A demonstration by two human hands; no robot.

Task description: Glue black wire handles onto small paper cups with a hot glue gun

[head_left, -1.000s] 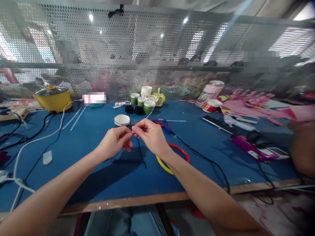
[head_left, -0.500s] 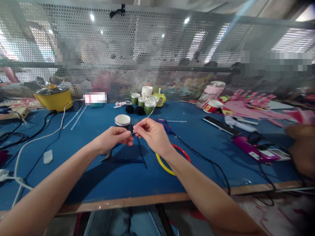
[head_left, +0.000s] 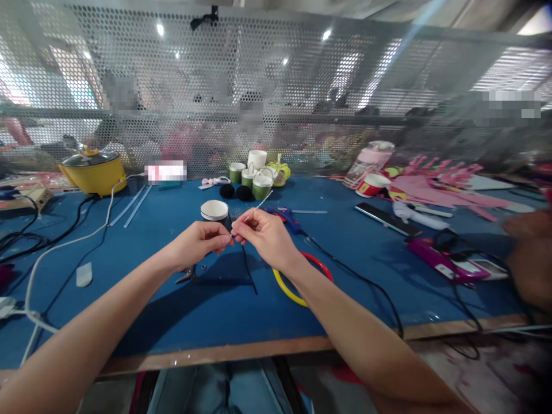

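Over the middle of the table, my left hand and my right hand meet fingertip to fingertip, both pinched on a thin white twisted strand. Its free end sticks up and right past my right hand; the part between the fingertips is mostly hidden. Just behind my left hand stands a dark cup with a white inside. A thin black strip lies below the hands. Beside it, pliers show partly under my left hand. A blue glue gun lies behind my right wrist.
A red and yellow ring lies under my right forearm. Several green and white cups and black pompoms stand behind. A yellow pot is left; a phone and purple device are right. Another person's hand shows at right.
The white strand's free end has gone from a curved loop to a straighter, visibly twisted line. Both hands stay pinched, with only small finger shifts. The other person's hand at right has moved slightly.
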